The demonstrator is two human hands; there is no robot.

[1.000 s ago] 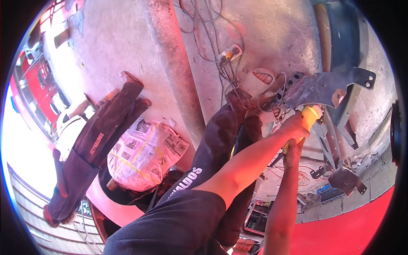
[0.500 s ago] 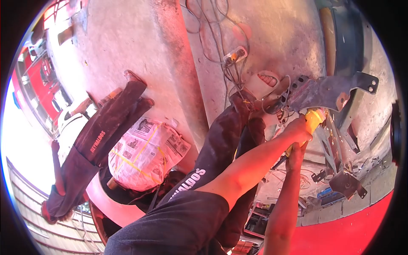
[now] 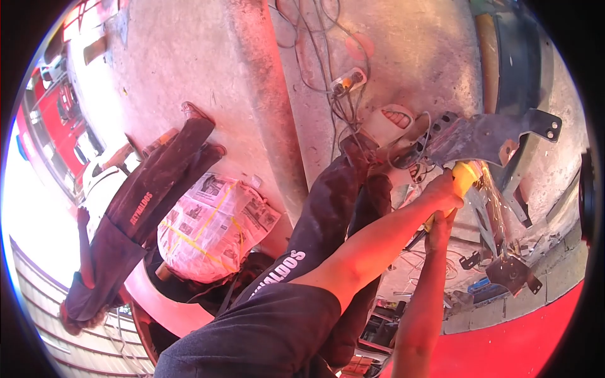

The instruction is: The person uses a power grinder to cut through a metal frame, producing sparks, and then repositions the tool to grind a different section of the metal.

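A yellow power tool, seemingly an angle grinder (image 3: 466, 177), is gripped by both hands. My left hand (image 3: 443, 191) wraps around its body near the front, and my right hand (image 3: 439, 229) closes around its rear part. The tool's head meets the lower edge of a dark, worn metal bracket (image 3: 482, 135), and sparks (image 3: 493, 205) stream down from there. The working disc itself is hidden. Below the sparks lies a dark metal plate (image 3: 509, 272).
Cables run to a power strip (image 3: 349, 82) on the concrete floor, near my sandalled foot (image 3: 396, 118). At left stands another person (image 3: 135, 208) beside a newspaper-covered form (image 3: 211, 228). A blue object (image 3: 481, 286) lies near the red surface (image 3: 504, 340).
The spark stream has grown brighter and longer, reaching down toward the dark plate. Both hands keep their hold on the tool. The other person appears slightly farther left.
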